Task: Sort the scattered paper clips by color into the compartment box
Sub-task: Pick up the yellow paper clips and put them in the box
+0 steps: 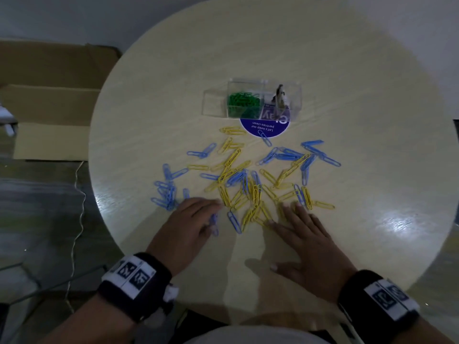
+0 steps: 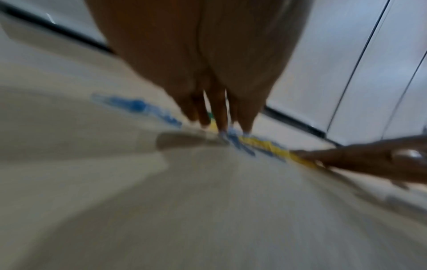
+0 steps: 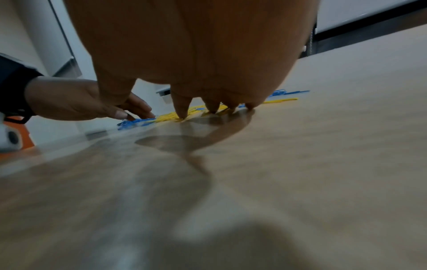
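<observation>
While green clips already fill the middle compartment of the clear compartment box at upper centre of the head view, your two hands lie flat at the lower edge of the mixed blue and yellow clips spread across the round surface. Your left hand lies with fingers extended, a blue clip under its fingertips; whether it is pinched cannot be told. Your right hand is spread open, fingertips pressing among yellow clips and grasping nothing.

Interlocked wires are the likely trouble: lifting one clip may drag a wrong colour along, and sweeping risks pushing clips off the near edge. The box's right compartment holds something dark and unclear.

A purple round sticker under the box reads, upside down, "Let's keep our pantries clean"; its larger lettering is partly hidden.
</observation>
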Motion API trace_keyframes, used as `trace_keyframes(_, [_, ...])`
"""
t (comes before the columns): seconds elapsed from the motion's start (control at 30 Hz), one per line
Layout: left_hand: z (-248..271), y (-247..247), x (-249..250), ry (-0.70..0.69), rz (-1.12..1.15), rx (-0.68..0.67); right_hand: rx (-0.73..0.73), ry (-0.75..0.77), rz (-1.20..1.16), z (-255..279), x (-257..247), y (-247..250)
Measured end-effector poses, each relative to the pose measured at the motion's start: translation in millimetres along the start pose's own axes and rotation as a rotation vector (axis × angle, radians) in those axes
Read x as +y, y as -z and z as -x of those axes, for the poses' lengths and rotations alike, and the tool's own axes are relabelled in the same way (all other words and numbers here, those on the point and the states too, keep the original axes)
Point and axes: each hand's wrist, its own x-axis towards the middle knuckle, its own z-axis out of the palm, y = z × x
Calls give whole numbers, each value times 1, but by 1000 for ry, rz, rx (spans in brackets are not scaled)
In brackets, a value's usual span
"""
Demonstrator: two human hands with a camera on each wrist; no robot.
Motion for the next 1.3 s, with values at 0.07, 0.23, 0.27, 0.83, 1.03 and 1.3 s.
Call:
trace_keyframes(0.07, [-17,4,1,-20,48,77,45,50,-109,-11,12,5])
trace_keyframes(0.23, [-61,24,-1,124,-41,238,521,-69,-324,-40,30,39])
trace_keyframes(0.27, [-70,27,-2,168,-68,238,580,-141,-302,-48,30,47])
trace_keyframes(0.83, [-154,20,12,433,8,72,170,-442,-202,-110,14,68])
trace_keyframes(1.03, [-158,41,5,561,568,306,322,-500,-639,-103,36,79])
trace_keyframes(1.3, [-165,26,-8,456,222,214,315,-429,-604,-100,39,70])
